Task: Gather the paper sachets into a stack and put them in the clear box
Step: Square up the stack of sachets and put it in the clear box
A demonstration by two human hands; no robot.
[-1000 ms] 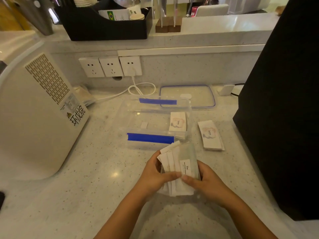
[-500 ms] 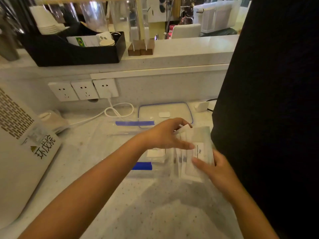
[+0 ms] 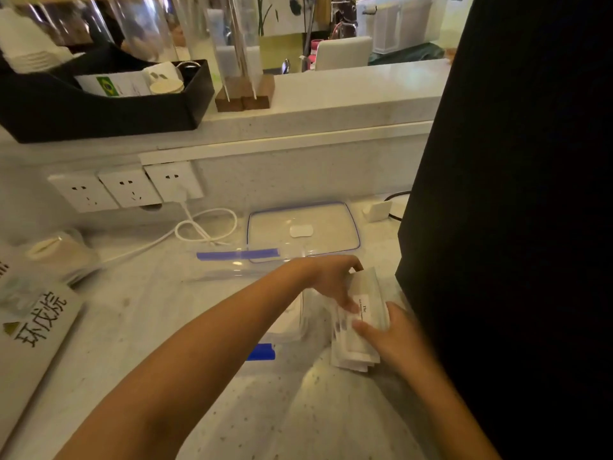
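A stack of white paper sachets [image 3: 360, 340] is held just right of the clear box [image 3: 245, 270], close to the black panel. My right hand [image 3: 394, 336] grips the stack from the right side. My left hand [image 3: 335, 280] reaches across the box and its fingers rest on the stack's top end. The clear box has blue clip handles, one at the back [image 3: 237, 254] and one at the front [image 3: 260, 351]; my left forearm hides most of its inside. Whether sachets lie on the counter under the stack is hidden.
The box's lid [image 3: 303, 230] with a blue rim lies flat behind the box. A tall black panel [image 3: 514, 194] stands at the right. A white appliance [image 3: 30, 330] fills the left edge. A white cable [image 3: 199, 227] runs to wall sockets [image 3: 129, 187]. A black organiser [image 3: 99, 104] sits on the ledge.
Both hands carried the stack from in front of the box to its right side, over where a small pile lay. My left arm now stretches across the box. The view tilted up.
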